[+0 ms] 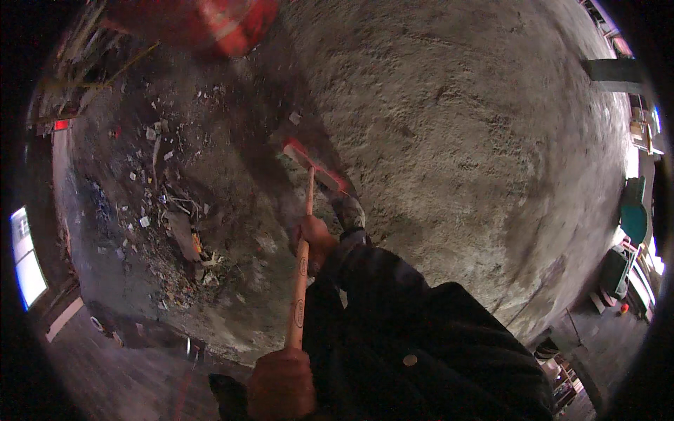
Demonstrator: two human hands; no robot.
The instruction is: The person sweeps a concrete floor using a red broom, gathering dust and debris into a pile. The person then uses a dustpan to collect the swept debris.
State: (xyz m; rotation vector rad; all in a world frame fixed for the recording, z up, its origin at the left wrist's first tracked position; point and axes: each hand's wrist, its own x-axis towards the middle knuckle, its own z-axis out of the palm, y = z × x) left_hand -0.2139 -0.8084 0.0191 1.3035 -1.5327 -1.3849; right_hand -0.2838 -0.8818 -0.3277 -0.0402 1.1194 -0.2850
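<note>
A push broom with a wooden handle (299,294) reaches away from me across a rough, dusty floor (447,158). Its head (316,167), a narrow block with red edging, rests on or just above the floor. My right hand (316,239) is wrapped round the handle partway down. Nearer the bottom edge, my left hand (281,384) grips the upper end of it. A shoe (350,210) shows just right of the handle, below the head. Left of the broom lies scattered debris (181,231), with wood scraps and small pale bits.
A blurred red object (237,26) juts in at the top. Wooden planks (105,363) border the rough floor at lower left. At the right rim stand a dark green post or beam (613,73), a green chair-like object (634,213) and assorted items.
</note>
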